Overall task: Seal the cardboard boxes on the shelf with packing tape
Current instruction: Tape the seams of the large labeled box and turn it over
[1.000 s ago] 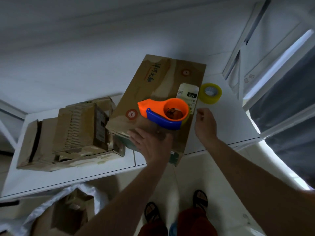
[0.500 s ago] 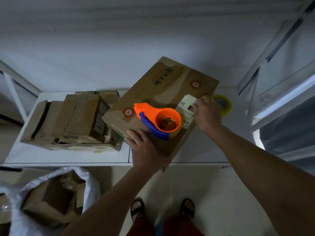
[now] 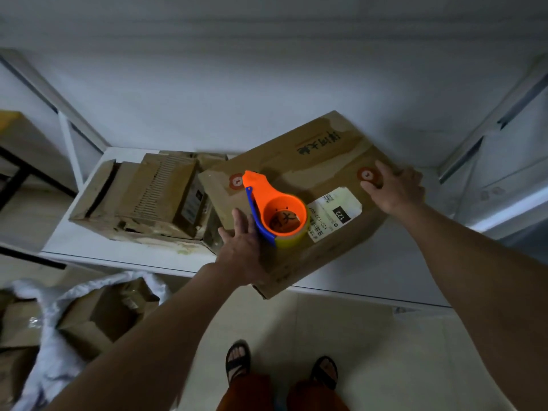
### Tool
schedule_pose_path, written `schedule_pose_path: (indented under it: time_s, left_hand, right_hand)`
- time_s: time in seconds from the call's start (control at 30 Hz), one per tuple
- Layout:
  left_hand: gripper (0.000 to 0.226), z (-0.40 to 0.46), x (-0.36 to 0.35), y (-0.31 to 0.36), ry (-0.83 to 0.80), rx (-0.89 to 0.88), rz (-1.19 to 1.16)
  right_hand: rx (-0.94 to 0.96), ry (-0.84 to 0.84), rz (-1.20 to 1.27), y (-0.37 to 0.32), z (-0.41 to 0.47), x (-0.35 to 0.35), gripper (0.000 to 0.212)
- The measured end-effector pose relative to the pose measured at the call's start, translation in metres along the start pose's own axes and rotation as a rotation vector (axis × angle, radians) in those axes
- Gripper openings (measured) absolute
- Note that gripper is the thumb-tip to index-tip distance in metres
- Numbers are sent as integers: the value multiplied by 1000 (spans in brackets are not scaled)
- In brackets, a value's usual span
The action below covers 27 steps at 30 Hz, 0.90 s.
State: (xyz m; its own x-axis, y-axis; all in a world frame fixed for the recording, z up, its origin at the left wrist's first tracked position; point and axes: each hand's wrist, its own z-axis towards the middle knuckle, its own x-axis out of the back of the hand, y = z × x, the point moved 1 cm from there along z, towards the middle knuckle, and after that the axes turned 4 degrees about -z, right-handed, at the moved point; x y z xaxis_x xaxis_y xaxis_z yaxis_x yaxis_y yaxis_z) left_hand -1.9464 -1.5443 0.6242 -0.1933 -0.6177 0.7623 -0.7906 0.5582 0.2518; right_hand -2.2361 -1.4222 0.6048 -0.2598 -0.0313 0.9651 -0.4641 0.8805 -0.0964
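1. Since the earlier frame, the right hand [image 3: 394,188] has travelled from the shipping label [image 3: 335,213] to the far right corner of the large cardboard box [image 3: 296,179]; the box has swung so that more of it lies over the shelf [image 3: 370,277].
2. Nearest: left hand [image 3: 243,250] – fingers straight, pressing the box's near edge, just left of the tape dispenser [image 3: 275,212], not gripping it.
3. Beyond those fingers, the dispenser rests on the box top.
4. Farthest: right-hand fingers curl over the corner, gripping it.
5. Judgement – the box is being squared for taping; sealing has not begun.
6. A spare tape roll seen earlier is now hidden.
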Motion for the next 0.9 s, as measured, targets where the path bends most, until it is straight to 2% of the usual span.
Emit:
schedule_pose_path:
  time_s: [0.17, 0.27, 0.37, 0.47, 0.6, 0.7, 0.77, 0.9]
  left_hand:
    - [129, 8, 5, 4, -59, -89, 178]
    - [129, 20, 11, 3, -118, -80, 243]
    - [115, 29, 17, 0, -144, -105, 389]
    - [103, 36, 20, -7, -23, -109, 470]
    - [83, 47, 22, -16, 164, -177, 698]
    - [77, 69, 25, -36, 228, -171, 706]
    - [75, 73, 32, -44, 242, -101, 633]
    - [77, 54, 29, -28, 200, 27, 535]
  right_hand:
    - [-104, -46, 41, 21, -18, 1, 75]
    - [-134, -58, 76, 33, -32, 0, 77]
    - [-156, -63, 74, 38, -43, -3, 78]
    - [-188, -47, 111, 37, -57, -8, 78]
    - [-222, -31, 197, 22, -81, -14, 75]
    - [-229, -1, 270, 7, -105, -21, 69]
    - [-228, -6, 305, -2, -120, -24, 64]
    - [-202, -38, 245, -12, -141, -27, 62]
